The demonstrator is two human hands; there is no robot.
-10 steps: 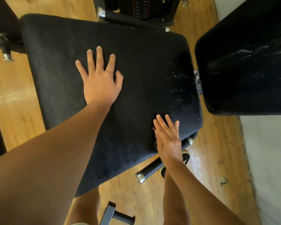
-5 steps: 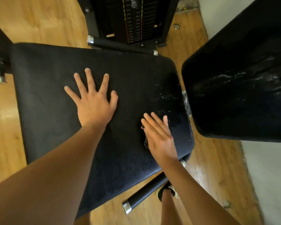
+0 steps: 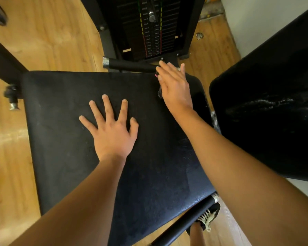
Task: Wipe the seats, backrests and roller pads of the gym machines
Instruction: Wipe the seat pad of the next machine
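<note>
Black seat pad (image 3: pixel 64 125) fills middle of view, near edge hidden behind forearms. Left hand (image 3: pixel 112 132) flat on it, fingers spread wide, grip on nothing. Right hand (image 3: pixel 176 87) at seat's far right corner, fingers straight, no curl. Something small peeks out under palm, pink speck at its edge, honestly can't tell what. Backrest (image 3: pixel 265 107) just right of seat, wet streaks, cropped by frame. Weight stack (image 3: pixel 149 29) beyond, top cut off. Shoe (image 3: pixel 209 217) half hidden.

The seat (image 3: pixel 69 139) is a broad black padded slab with rounded corners, lying flat; its right part shows a damp sheen; just beside its right edge rises the black backrest (image 3: pixel 274 139), tilted, glossy, streaked with pale wet smears.
</note>
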